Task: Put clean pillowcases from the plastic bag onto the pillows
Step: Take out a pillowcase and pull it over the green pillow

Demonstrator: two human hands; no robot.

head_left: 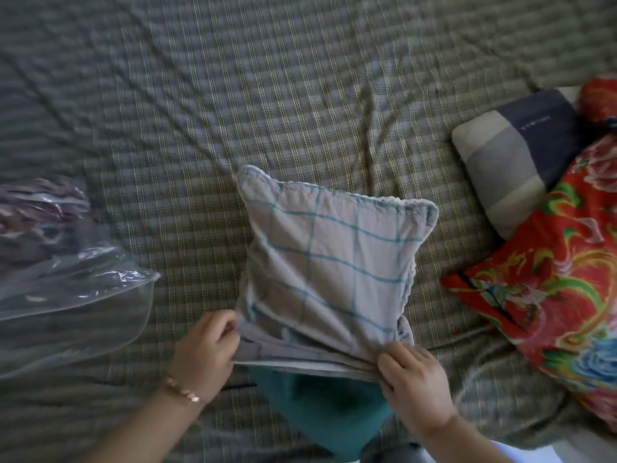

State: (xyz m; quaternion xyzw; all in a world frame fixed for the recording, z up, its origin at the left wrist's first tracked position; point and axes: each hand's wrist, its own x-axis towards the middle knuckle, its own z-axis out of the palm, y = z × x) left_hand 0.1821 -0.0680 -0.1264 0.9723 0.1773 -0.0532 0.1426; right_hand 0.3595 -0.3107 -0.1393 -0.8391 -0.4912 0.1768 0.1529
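Note:
A pale grey pillowcase point(330, 269) with a teal grid covers most of a teal pillow point(320, 406), whose near end sticks out below the case's open hem. My left hand point(207, 352) grips the hem's left corner. My right hand point(414, 379) pinches the bunched hem at its right corner. At the left edge lies the clear plastic bag point(66, 272), with folded purple-patterned fabric inside.
Everything lies on a bed with a green-grey checked sheet point(233, 111). At the right sit a grey and navy striped pillow point(514, 155) and a red floral pillow point(561, 285) leaning over it. The sheet is wrinkled in the middle.

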